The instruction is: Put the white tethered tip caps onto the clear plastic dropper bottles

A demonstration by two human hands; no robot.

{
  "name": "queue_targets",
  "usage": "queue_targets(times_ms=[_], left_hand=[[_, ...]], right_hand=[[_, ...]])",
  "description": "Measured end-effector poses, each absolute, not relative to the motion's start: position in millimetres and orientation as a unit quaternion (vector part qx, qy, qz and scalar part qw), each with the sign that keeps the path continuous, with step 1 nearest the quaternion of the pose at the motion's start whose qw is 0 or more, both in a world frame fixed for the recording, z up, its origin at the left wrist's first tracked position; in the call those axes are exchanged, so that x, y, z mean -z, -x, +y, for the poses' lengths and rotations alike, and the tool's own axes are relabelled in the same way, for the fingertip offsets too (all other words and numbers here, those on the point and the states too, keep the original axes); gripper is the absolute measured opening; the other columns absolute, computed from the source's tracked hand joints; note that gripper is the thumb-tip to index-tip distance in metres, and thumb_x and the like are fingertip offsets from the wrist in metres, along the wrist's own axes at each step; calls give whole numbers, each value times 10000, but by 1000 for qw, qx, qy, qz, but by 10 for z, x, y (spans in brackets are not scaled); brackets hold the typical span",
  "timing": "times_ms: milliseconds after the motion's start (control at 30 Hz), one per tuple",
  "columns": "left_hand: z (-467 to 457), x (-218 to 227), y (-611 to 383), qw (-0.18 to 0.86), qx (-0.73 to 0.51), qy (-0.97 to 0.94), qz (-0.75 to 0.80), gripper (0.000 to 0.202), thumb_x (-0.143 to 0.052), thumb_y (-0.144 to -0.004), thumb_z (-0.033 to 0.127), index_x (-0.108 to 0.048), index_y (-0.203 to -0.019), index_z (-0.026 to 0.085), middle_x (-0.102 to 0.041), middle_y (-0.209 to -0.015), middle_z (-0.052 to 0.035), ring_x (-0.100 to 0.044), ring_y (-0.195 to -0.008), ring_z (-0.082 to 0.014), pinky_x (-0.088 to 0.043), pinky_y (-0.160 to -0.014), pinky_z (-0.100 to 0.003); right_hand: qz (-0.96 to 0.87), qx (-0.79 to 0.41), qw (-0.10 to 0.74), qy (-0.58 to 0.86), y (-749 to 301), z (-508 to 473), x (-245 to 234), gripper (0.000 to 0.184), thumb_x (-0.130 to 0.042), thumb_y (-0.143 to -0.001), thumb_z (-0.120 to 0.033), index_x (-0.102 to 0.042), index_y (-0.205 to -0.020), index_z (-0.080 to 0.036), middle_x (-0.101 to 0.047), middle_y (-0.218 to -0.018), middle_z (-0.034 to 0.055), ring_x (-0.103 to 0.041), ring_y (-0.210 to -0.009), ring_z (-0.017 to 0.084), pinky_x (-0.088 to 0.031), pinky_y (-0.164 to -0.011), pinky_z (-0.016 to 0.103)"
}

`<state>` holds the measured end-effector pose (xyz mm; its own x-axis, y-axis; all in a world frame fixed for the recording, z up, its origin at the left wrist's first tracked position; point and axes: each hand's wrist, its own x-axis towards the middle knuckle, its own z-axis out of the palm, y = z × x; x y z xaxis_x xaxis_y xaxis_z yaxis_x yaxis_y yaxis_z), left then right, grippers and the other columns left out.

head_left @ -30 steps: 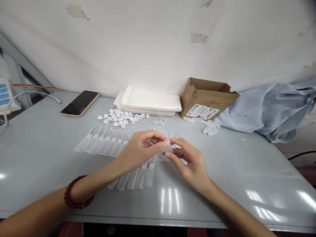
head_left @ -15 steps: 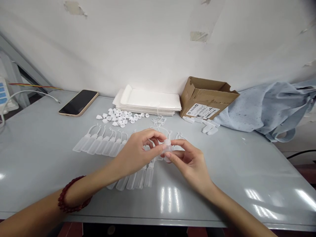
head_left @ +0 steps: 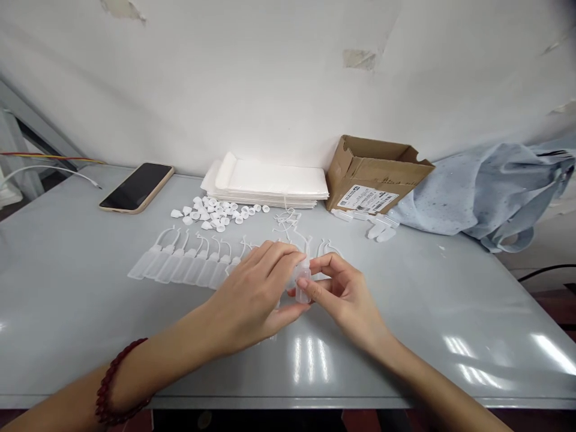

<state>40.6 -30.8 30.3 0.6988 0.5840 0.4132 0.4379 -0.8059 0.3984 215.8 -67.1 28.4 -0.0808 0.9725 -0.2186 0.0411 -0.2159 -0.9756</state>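
Note:
Both hands meet over the middle of the grey table (head_left: 405,312). My right hand (head_left: 344,294) pinches a small clear plastic bottle (head_left: 303,282), held upright. My left hand (head_left: 256,294) curls round the same bottle, its fingers over the top and its thumb below. A row of several clear bottles with capped tips (head_left: 180,264) lies left of my hands. More bottles lie under my left hand, mostly hidden. A heap of small white caps (head_left: 211,215) sits behind the row.
A phone (head_left: 136,187) lies at the back left beside a white cable (head_left: 54,171). A stack of white bags (head_left: 270,183) and a tipped cardboard box (head_left: 375,177) stand by the wall. Loose bottles (head_left: 378,227) lie before the box. Blue cloth (head_left: 490,192) fills the right.
Both hands have come down closer to the table with the bottle. My left hand has turned over it, fingers now covering the top, hiding the bottles lying beneath.

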Motion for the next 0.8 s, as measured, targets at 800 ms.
queue_targets(times_ms=[800], left_hand=[[-475,-241,-305,148,-40,-948,280,279,-743,-685,255,-564,-866,141,-531,-894,-60,-438,-891,-255,-428,-780,-411]], right_hand=[[-722,-417,93,544,-2218,-704,-305,159,-559,-838,-230,-589,-694,-168,-591,-587,-26,-525,-542,102,-352,-526,220]])
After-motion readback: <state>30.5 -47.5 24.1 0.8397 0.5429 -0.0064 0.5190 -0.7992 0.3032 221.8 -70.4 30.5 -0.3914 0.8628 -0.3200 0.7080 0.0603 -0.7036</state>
